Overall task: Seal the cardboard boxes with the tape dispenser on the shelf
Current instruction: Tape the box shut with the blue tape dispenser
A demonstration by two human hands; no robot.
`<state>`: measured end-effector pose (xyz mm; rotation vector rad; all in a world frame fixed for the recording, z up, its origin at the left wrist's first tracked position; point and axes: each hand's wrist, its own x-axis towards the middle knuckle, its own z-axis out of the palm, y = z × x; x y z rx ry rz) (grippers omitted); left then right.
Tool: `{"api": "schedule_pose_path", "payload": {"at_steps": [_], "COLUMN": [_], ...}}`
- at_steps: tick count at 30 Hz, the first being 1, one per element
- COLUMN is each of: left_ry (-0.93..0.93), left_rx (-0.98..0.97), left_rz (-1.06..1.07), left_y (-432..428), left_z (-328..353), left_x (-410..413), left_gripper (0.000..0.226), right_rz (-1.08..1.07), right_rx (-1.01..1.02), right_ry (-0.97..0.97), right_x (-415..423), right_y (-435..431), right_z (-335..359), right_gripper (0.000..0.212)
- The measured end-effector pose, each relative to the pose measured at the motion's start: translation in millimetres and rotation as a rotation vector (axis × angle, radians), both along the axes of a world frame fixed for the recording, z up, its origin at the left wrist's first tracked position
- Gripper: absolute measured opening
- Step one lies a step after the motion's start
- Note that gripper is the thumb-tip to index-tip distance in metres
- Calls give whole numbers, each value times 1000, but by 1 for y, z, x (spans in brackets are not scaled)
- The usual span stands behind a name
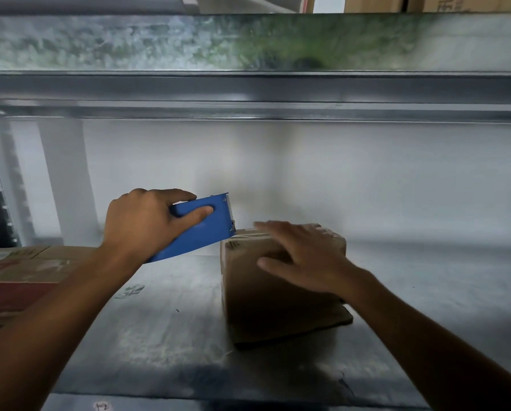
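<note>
The fingers (199, 214) of your left hand (141, 221) are curled around the blue tape dispenser (201, 232), thumb on its side plate and the index finger over its top edge, so the grip is firm. The toothed front end of the dispenser points to the right and touches the upper left edge of the cardboard box (266, 292). The fingers (273, 227) of your right hand (301, 256) are straight and spread, lying flat on the top of this box, and the thumb rests on its front face; this hand presses and grips nothing. The box stands upright about in the middle of the metal shelf (159, 336), back from the front edge, on a flat brown cardboard piece (316, 324). At the left edge of the shelf lie other flat cartons (20, 265). Above, more boxes (372, 2) stand on the upper shelf (248, 87).
</note>
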<state>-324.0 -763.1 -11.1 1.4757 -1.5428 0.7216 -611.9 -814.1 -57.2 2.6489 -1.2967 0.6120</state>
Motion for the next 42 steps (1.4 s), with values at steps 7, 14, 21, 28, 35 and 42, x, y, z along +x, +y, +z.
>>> {"api": "schedule_pose_path", "payload": {"at_steps": [7, 14, 21, 28, 35, 42], "left_ry": [-41, -13, 11, -191, -211, -193], "left_rx": [-8, -78, -63, -56, -63, -76], "left_rz": [-24, -109, -329, -558, -652, -647], "left_y": [-2, 3, 6, -3, -9, -7], "left_z": [-6, -11, -12, -11, -7, -5], "left_x": [10, 28, 32, 27, 23, 28], "left_gripper": [63, 65, 55, 69, 68, 67], "right_rz": [-210, 41, 490, 414, 284, 310], "right_rx": [-142, -172, 159, 437, 497, 583], "right_ry": [-12, -127, -435, -810, -744, -855], "right_x": [51, 52, 15, 13, 40, 54], "right_y": [12, 10, -15, -17, -13, -3], "right_z": [-19, -22, -35, -22, 17, 32], "right_gripper": [107, 51, 49, 39, 29, 38]}}
